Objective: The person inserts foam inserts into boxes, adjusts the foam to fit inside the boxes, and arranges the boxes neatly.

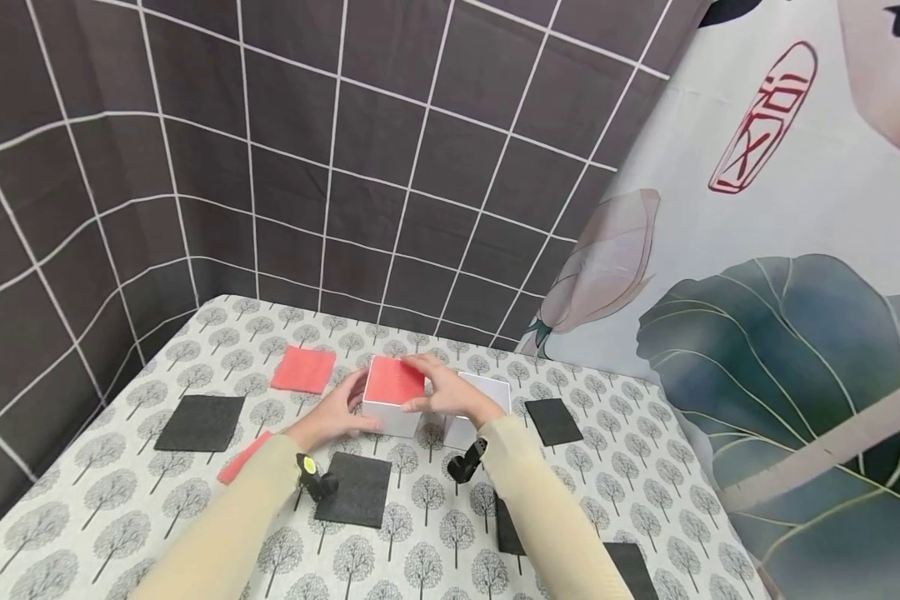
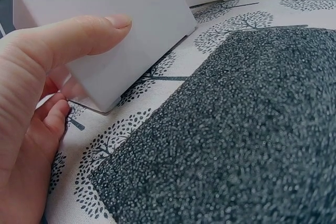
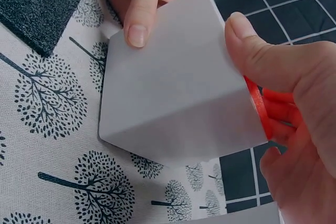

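A white box (image 1: pixel 390 420) with a red felt-like square (image 1: pixel 392 381) across its top stands on the tree-print tablecloth. My left hand (image 1: pixel 333 417) grips the box from its left, the thumb flat along the near wall in the left wrist view, the fingers round the far side and partly hidden. From the right, my right hand (image 1: pixel 453 393) reaches over the top. Its thumb (image 3: pixel 244 27) lies at the box's rim and its bent fingers hold the red square, which shows as a curved edge in the right wrist view. The fingertips are partly hidden there.
Another white box (image 1: pixel 489 387) stands just right, partly behind my right hand. Several dark squares lie around, one (image 1: pixel 352 490) before the box, others left (image 1: pixel 198 423) and right (image 1: pixel 553 421). Two more red squares (image 1: pixel 303 369) lie left. Tiled-pattern curtain (image 1: pixel 390 167) hangs behind.
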`<state>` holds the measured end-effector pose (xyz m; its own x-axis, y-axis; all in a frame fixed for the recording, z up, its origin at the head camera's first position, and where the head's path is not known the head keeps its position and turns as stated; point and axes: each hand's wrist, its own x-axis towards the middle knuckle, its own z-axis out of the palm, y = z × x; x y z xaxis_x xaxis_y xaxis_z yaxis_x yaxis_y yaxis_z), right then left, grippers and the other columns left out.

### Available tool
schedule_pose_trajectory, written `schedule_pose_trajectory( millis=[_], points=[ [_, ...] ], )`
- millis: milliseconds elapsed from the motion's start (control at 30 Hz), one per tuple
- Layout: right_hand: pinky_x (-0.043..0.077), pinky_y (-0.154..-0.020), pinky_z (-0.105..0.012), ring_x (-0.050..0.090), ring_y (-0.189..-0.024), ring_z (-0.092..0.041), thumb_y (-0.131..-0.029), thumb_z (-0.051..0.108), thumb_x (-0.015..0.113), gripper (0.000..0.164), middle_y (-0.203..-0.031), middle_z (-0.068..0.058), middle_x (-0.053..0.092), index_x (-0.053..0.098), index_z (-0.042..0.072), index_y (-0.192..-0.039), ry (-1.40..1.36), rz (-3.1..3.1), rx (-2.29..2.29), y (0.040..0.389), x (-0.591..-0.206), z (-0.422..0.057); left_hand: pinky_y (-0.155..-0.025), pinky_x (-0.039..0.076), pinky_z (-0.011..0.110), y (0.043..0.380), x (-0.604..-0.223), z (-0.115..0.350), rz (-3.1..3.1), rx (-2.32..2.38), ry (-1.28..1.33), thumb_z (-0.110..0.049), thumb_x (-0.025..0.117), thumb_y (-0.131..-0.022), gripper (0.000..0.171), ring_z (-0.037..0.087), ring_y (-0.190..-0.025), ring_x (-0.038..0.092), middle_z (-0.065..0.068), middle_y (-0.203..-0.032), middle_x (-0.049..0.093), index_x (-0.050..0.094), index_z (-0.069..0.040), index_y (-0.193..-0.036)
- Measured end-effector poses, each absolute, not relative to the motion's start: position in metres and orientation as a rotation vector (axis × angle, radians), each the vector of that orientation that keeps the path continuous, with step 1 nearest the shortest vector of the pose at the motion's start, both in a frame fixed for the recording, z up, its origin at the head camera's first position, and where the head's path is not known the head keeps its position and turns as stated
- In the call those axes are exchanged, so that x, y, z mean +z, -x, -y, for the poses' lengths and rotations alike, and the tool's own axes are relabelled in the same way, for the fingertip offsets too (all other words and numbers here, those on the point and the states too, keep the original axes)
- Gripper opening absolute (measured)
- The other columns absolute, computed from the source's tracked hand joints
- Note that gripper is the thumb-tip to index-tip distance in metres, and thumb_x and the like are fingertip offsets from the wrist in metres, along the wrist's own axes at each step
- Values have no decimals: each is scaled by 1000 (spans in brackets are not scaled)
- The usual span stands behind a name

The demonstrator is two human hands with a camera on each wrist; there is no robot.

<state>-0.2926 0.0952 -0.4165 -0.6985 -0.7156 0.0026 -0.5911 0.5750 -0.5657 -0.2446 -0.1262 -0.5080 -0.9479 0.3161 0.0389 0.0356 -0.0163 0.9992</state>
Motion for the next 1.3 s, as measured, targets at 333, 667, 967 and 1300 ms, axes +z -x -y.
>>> schedule_pose_trajectory(
  millis=[333,667,967,1300],
  points=[
    [31,-107,-42,36,-130,-22,-77,32,75,81,-143,-9,37,35,7,-143,1063,-2616,-754,292,-415,-94,-103,36,34,245,-509,126,-2081,2054,-394,-8,83,-64,114,31,-135,26,13,-152,18,7,-8,-149],
    [30,-108,-41,37,-130,-26,-79,30,73,73,-141,-11,41,41,4,-139,960,-2698,-664,285,-401,-94,-106,30,36,242,-508,125,-2088,2069,-379,-9,84,-63,115,31,-136,24,14,-152,17,8,-8,-149],
    [29,-108,-41,38,-129,-28,-78,33,74,72,-138,-14,45,45,-2,-134,880,-2738,-624,287,-399,-96,-106,31,35,245,-509,126,-2075,2067,-370,-9,84,-63,116,30,-136,24,13,-152,16,7,-7,-149],
    [27,-109,-43,33,-132,-28,-77,32,74,65,-143,-9,39,52,0,-129,838,-2753,-563,290,-407,-89,-106,31,35,247,-510,127,-2081,2052,-374,-10,84,-63,115,30,-135,25,12,-152,17,8,-9,-149]
  ],
)
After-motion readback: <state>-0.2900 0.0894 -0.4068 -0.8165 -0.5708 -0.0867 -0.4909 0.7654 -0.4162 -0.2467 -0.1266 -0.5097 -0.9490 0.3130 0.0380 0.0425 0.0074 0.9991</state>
